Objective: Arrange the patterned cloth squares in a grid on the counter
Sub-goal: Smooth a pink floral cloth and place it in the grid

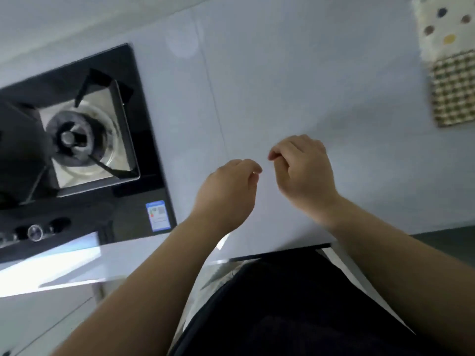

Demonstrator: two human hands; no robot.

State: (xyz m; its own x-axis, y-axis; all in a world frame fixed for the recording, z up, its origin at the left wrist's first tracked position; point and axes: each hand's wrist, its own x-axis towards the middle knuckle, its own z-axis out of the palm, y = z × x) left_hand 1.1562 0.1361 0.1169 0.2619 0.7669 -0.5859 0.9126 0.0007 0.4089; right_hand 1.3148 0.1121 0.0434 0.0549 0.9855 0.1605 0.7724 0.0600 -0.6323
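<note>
Left grip (226, 191) and right grip (305, 170) hover curled, empty; the checked cloth (455, 91), far right of the stove (77, 134), looks light and limp, so pinch two corners.

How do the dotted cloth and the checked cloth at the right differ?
The dotted cloth is cream with scattered coloured dots; the checked cloth has a dense olive-and-cream check. The dotted cloth lies farther back, the checked cloth nearer. Both lie on the counter, cut off by the frame edge.
</note>
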